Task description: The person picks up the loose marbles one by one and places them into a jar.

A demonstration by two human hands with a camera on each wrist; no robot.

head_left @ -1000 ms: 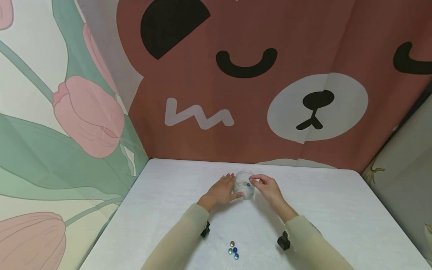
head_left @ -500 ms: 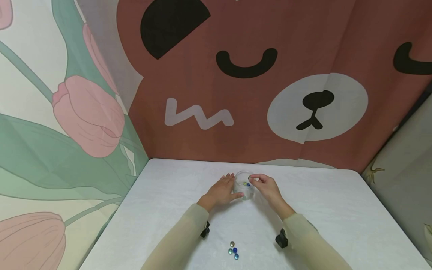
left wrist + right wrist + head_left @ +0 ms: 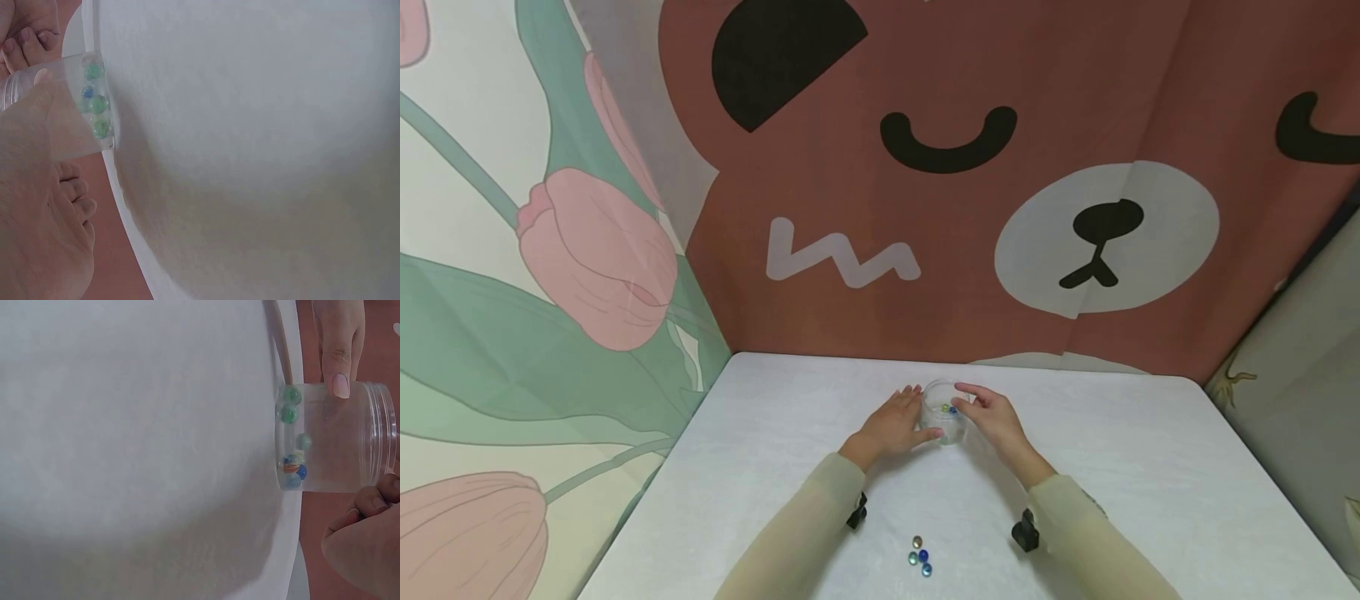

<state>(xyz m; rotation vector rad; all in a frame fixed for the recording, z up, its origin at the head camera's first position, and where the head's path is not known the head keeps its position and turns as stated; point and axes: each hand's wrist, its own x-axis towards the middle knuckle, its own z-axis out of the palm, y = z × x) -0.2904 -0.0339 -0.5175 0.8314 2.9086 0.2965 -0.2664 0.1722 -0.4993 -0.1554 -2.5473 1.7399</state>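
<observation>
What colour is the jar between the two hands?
The jar is clear and colourless; the right wrist view shows it best.

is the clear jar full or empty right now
Neither: the clear jar is only partly filled. Marbles lie at its bottom, with clear space above.

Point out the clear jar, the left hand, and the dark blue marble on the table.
Clear jar (image 3: pixel 342 447): right wrist view, on its side wall.
Left hand (image 3: pixel 892 423): head view, on the back of the hand.
Dark blue marble (image 3: pixel 923 556): head view, on its middle.
</observation>
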